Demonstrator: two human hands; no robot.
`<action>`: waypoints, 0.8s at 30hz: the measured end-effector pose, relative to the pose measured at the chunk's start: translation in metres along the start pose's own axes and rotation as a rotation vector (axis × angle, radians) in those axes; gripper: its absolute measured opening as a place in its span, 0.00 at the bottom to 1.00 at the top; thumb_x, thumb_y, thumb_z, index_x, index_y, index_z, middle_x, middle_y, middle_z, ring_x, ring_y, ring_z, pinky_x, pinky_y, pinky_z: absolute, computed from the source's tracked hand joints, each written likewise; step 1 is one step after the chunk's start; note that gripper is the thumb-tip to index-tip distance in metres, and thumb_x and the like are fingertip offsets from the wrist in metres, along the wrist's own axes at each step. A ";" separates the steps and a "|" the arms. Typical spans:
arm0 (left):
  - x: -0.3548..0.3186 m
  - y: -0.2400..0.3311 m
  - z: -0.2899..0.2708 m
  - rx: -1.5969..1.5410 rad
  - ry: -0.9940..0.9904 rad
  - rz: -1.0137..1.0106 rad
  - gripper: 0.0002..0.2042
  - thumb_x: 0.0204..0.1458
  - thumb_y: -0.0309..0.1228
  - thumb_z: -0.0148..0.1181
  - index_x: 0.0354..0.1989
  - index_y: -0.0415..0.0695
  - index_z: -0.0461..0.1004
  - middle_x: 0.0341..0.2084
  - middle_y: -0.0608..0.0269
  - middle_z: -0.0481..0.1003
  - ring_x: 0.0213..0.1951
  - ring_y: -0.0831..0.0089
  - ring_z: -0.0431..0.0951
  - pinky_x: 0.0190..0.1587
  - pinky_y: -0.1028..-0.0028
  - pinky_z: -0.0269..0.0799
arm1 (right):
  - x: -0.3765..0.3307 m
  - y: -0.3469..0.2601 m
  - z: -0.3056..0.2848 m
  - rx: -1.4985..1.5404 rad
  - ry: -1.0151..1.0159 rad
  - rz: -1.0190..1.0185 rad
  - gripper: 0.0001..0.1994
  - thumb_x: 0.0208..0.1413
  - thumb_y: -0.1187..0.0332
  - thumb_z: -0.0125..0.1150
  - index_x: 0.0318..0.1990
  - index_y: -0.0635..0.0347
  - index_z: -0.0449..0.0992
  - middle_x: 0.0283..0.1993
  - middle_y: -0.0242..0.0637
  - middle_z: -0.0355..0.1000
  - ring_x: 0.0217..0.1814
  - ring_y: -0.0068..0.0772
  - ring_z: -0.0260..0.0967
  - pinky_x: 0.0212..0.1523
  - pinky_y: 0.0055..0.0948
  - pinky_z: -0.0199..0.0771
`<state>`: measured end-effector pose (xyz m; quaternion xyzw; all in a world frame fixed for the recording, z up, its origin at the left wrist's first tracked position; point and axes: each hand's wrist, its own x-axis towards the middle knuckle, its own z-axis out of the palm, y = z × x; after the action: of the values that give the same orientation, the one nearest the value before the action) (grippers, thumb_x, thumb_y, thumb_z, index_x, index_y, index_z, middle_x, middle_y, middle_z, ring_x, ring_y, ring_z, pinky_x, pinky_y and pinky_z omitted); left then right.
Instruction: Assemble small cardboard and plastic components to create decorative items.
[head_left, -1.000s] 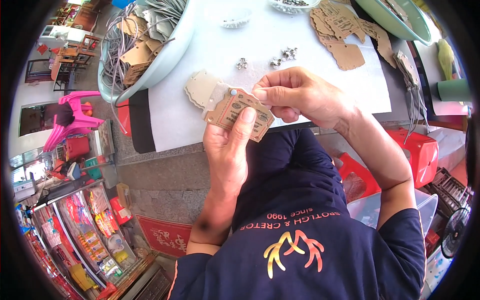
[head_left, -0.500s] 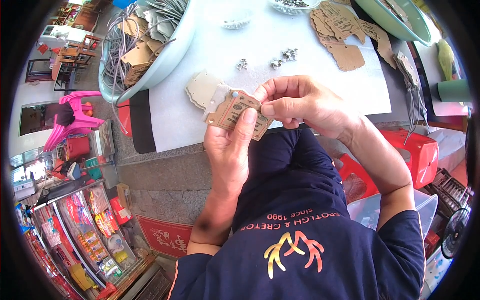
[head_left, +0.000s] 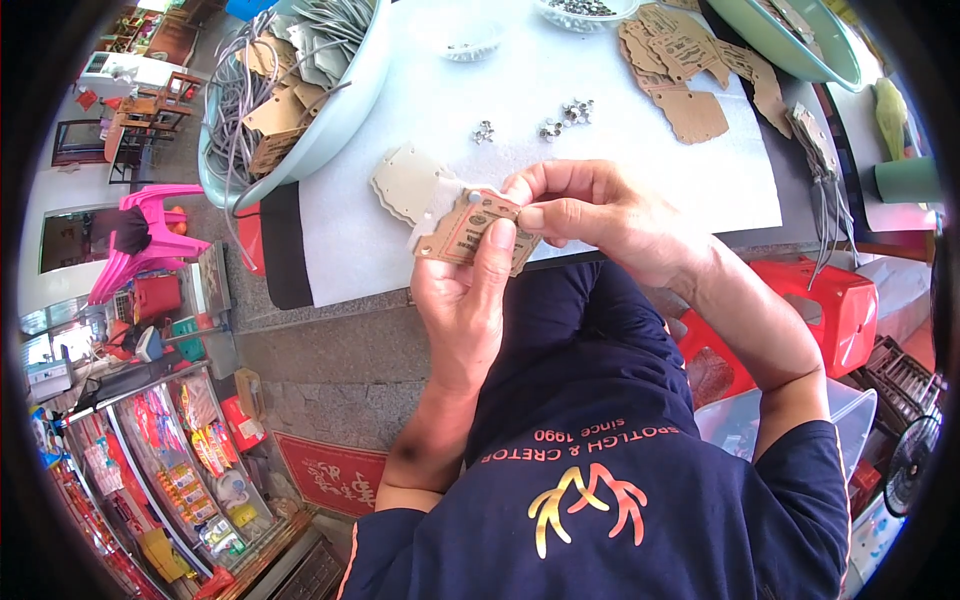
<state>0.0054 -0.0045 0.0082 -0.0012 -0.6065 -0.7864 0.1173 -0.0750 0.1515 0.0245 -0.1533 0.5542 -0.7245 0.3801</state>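
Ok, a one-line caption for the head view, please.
Both hands, left hand and right hand, hold a brown cardboard tag over a white table.

A stack of tags (head_left: 470,232) sits in the left hand (head_left: 463,300) above the near edge of the tabletop (head_left: 610,170), with the right hand (head_left: 590,212) touching it from the right. Just behind-left lies a loose tag (head_left: 403,183) on the tabletop. Farther left stands a basin (head_left: 335,120) holding tags and cords — to the far right, a spread of tags (head_left: 680,70). Small metal bits (head_left: 560,118) lie between them, behind the hands.
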 end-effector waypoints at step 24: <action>-0.002 -0.001 0.002 -0.145 0.165 -0.117 0.12 0.57 0.21 0.57 0.49 0.35 0.73 0.42 0.62 0.75 0.43 0.79 0.74 0.49 0.76 0.70 | -0.013 0.026 0.022 -0.457 0.364 -0.468 0.07 0.56 0.77 0.61 0.42 0.63 0.77 0.40 0.33 0.72 0.41 0.22 0.68 0.42 0.23 0.69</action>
<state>0.0066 -0.0017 0.0081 0.0904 -0.5353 -0.8311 0.1206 -0.0422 0.1429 0.0103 -0.2255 0.7100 -0.6648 0.0553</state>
